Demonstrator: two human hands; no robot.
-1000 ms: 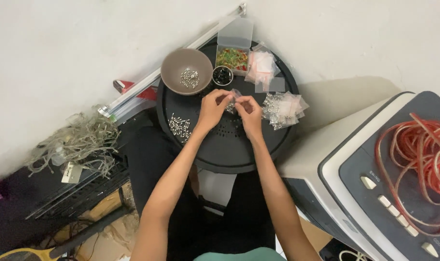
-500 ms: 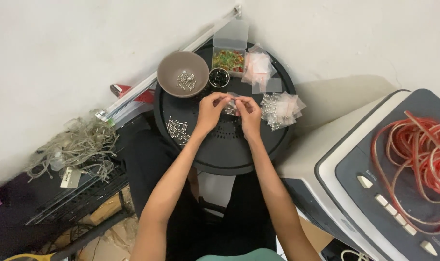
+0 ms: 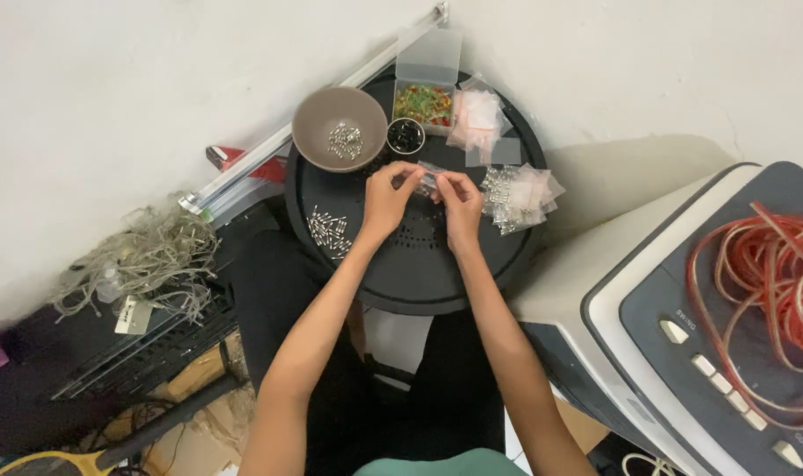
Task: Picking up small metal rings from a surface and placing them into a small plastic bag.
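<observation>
Two hands meet over the middle of a round black tabletop [image 3: 419,273] in the head view, the only view there is. The left hand [image 3: 386,199] and the right hand [image 3: 459,204] pinch between their fingertips a small clear plastic bag [image 3: 428,179], held just above the surface, near the far half of the round top. Both are clenched on the bag from opposite sides; whether anything is inside it is too small to tell.

Just left of the left wrist lies a loose heap of small metal pieces [image 3: 328,231]. A brown bowl [image 3: 340,139] at the far left rim holds more of the same, and a small dark cup [image 3: 406,135] of black bits sits beside it. A clear box [image 3: 423,103] with coloured bits stands behind, its lid up. Empty bags [image 3: 478,121] lie to its right, and a pile of filled bags [image 3: 516,196] rests just beside the right hand.

As a judgement: the step seems to be handling one small bag, and it goes best with the bag kept level over the tabletop, so a slip drops pieces there and not onto the floor. A light pinch at the edges looks enough. The pile of filled bags is close by, so the right elbow should stay clear of it.
</observation>
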